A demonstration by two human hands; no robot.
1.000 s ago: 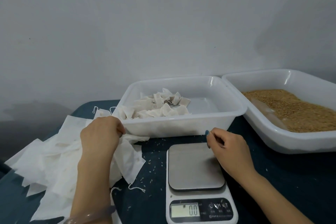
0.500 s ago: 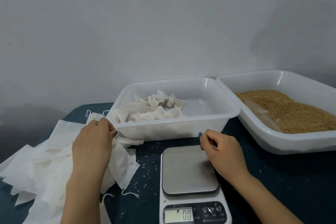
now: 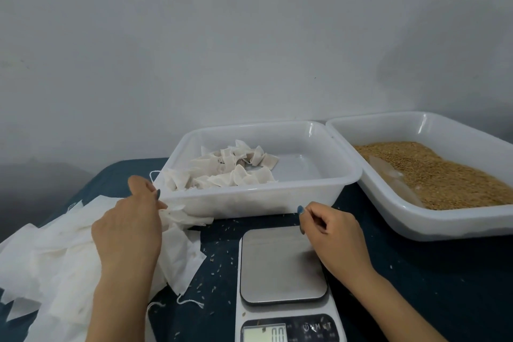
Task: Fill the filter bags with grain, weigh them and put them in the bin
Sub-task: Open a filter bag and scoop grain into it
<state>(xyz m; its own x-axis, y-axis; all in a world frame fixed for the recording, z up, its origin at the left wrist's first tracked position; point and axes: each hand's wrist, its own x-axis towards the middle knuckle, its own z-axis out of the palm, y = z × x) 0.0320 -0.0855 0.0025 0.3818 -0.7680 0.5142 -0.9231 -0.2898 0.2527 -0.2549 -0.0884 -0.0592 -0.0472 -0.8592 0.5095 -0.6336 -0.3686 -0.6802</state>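
A pile of empty white filter bags [image 3: 52,255] lies on the dark table at the left. My left hand [image 3: 130,228] rests on the pile's right end and pinches one bag at its top corner, beside the bin. The white bin [image 3: 249,198] in the middle holds several filled bags [image 3: 233,168] in its left half. A second white tray [image 3: 444,223] at the right holds brown grain [image 3: 433,172]. My right hand [image 3: 330,233] hovers over the far right corner of the scale's bare metal plate [image 3: 277,264], fingers curled and holding nothing.
The scale's display [image 3: 263,333] reads zero at the bottom edge. Loose grains are scattered on the dark table [image 3: 222,255] between the bags and the scale. A clear plastic scoop or sheet [image 3: 394,180] lies in the grain. A grey wall stands behind the trays.
The view has shifted slightly. My left hand's fingers have closed on a bag at the edge of the pile. My right hand has stayed by the scale.
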